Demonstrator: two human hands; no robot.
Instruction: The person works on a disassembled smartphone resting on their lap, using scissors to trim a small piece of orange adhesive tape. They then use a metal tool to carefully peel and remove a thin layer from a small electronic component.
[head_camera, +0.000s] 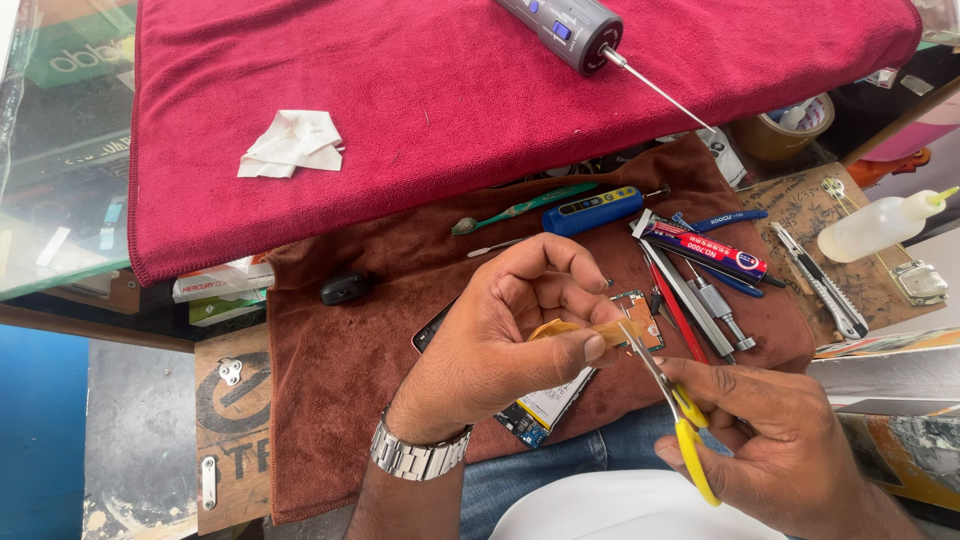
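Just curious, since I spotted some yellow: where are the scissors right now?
In the head view, the yellow-handled scissors are lower right, in the right hand, blades at the tan strip pinched by the left hand.

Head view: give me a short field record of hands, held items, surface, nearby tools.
left hand: pinches a yellow-orange flex strip between thumb and fingers; metal watch on wrist
right hand: holds yellow-handled scissors, blades at the strip's end
under hands: opened phone on brown cloth
upper surface: red towel with crumpled tissue
nearby: blue soldering tool, green toothbrush, utility knife
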